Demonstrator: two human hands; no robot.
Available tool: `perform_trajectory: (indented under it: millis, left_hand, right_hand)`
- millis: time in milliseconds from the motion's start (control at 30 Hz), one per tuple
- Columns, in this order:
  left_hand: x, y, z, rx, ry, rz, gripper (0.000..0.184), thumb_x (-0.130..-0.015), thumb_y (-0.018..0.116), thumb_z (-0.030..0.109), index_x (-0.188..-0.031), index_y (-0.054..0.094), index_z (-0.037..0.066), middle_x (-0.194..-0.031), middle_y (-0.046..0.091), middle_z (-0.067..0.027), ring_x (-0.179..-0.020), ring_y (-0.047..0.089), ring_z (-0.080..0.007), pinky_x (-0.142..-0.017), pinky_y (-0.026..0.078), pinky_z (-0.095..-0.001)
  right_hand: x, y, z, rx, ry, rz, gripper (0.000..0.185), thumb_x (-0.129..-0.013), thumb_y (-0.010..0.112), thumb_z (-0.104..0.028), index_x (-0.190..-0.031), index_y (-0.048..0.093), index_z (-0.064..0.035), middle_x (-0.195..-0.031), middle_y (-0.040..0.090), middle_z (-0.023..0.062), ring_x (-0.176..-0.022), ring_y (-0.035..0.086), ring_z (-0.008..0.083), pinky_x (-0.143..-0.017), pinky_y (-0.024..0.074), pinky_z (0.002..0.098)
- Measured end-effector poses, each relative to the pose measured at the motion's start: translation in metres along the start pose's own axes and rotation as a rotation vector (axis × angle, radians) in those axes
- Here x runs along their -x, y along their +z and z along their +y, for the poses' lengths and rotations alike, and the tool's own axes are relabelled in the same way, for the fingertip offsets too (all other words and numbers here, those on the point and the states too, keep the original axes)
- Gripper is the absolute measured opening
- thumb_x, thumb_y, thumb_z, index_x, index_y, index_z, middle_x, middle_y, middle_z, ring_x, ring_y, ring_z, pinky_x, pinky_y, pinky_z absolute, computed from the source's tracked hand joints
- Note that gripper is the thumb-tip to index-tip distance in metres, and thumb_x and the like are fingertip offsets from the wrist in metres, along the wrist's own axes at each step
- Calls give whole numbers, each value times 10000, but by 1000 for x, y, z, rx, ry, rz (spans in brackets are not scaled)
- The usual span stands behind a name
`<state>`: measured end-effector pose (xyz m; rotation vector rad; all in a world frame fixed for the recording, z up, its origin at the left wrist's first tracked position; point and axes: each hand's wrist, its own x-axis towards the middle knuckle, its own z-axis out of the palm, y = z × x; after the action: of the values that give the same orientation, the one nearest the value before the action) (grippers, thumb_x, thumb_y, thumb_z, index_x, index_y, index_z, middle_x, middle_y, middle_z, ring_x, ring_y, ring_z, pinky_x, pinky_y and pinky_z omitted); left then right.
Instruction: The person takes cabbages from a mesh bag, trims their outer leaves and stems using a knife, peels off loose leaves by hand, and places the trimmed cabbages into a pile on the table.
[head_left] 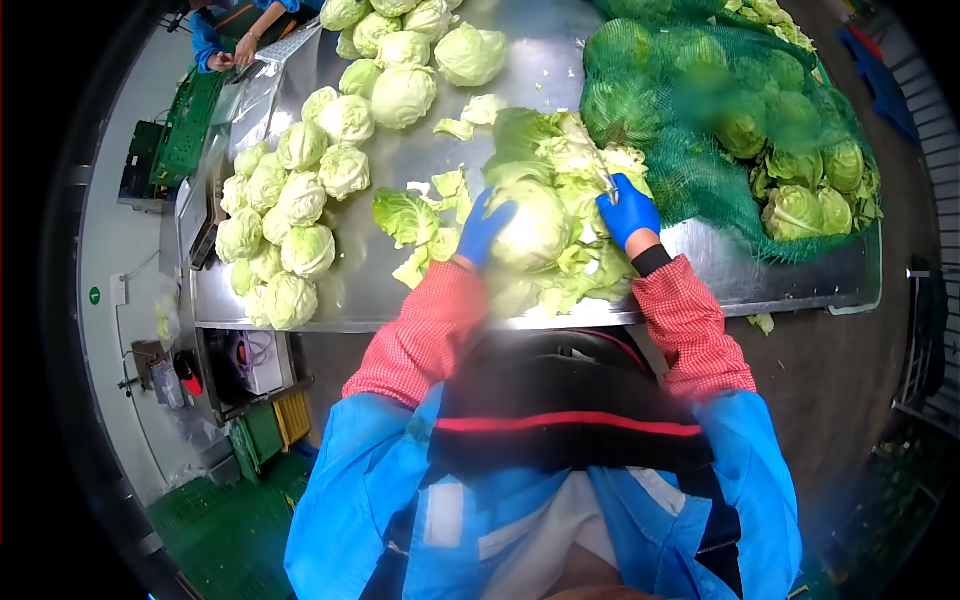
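Note:
A pale green cabbage (530, 228) lies on the metal table near its front edge, in front of me. My blue-gloved left hand (486, 226) grips its left side, fingers curved against the leaves. On the other side, my right hand (628, 210), also in a blue glove, is closed around a knife (609, 182); the thin blade points away from me and the handle is hidden in the fist. Loose outer leaves (585, 268) lie between the cabbage and my right hand. More torn leaves (410, 215) are scattered to the left of my left hand.
Several trimmed cabbages (302, 198) stand grouped along the table's left side. Green net sacks (700, 130) full of cabbages cover the right side. At the far left, another person's hands (240, 55) are near a green crate (190, 125). The metal table's front edge (400, 325) runs before me.

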<state>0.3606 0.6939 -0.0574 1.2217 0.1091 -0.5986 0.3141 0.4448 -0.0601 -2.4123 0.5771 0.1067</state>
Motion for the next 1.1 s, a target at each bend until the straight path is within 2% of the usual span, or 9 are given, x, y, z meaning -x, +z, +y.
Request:
perform_trajectory:
  millis: [167, 333, 400, 467, 533, 600, 700, 800, 1100]
  left_hand:
    - [32, 22, 32, 817, -133, -379, 624, -929, 423, 548, -1363, 403, 101, -1308, 505, -145, -1167, 530, -298, -924, 487, -469]
    - [46, 55, 25, 69, -338, 221, 634, -892, 551, 481, -1388, 327, 156, -1298, 475, -139, -1096, 568, -322, -797, 546, -508]
    - [48, 45, 29, -308, -343, 143, 493, -873, 625, 373, -1278, 461, 145, -1157, 563, -96, -921, 637, -247, -711, 561, -391]
    - [21, 5, 24, -808, -116, 61, 363, -842, 685, 300, -1117, 571, 94, -999, 627, -58, -767, 637, -167, -610, 509, -282]
    - [34, 23, 66, -1227, 505, 318, 374, -735, 784, 218, -1034, 612, 73, -916, 639, -58, -762, 604, -162, -637, 474, -294]
    - [24, 34, 86, -1269, 953, 59, 514, -694, 807, 202, -1145, 586, 96, -1091, 597, -102, -992, 568, -249, -834, 467, -356]
    - [-5, 41, 42, -1173, 754, -302, 819, -644, 824, 291, -1342, 425, 130, -1294, 430, -168, -1231, 406, -328, -1047, 341, -399]
    - [-17, 49, 40, -1143, 690, -275, 880, -591, 840, 353, -1334, 427, 125, -1269, 447, -178, -1208, 426, -338, -1025, 360, -402]
    - [-34, 77, 25, -1271, 521, 40, 847, -576, 821, 450, -1263, 500, 73, -1067, 482, -205, -1021, 491, -353, -900, 438, -407]
  right_hand:
    - [0, -30, -11, -75, -126, 176, 580, -812, 617, -512, -1248, 491, -151, -1055, 631, 210, -911, 620, 383, -753, 491, 441]
    - [42, -31, -68, -76, -193, 17, 825, -731, 655, -600, -1378, 402, -155, -1216, 583, 180, -1070, 583, 352, -876, 471, 409]
    - [42, -36, -53, -176, -77, -157, 892, -712, 660, -613, -1410, 362, -146, -1307, 506, 214, -1169, 526, 347, -969, 423, 395]
    - [36, -27, -27, -193, -173, -88, 884, -718, 680, -571, -1421, 345, -151, -1319, 493, 224, -1163, 530, 350, -959, 429, 395]
    - [35, -18, -18, -234, -228, -69, 857, -728, 686, -529, -1426, 338, -173, -1324, 491, 219, -1158, 534, 348, -945, 438, 395]
    - [36, -15, -12, -285, -261, -48, 830, -739, 685, -493, -1429, 334, -193, -1331, 488, 210, -1159, 533, 349, -937, 443, 394]
    - [51, -10, 7, -328, -280, 19, 715, -785, 653, -420, -1411, 355, -244, -1301, 517, 177, -1112, 555, 355, -902, 462, 399]
    - [63, -10, 28, -123, 61, -4, 629, -820, 626, -397, -1381, 388, -242, -1245, 550, 166, -1031, 591, 351, -853, 480, 412]
    - [84, -34, -16, 196, -170, 141, 135, -889, 508, -243, -908, 563, -121, -864, 633, 118, -697, 639, 339, -597, 509, 443]
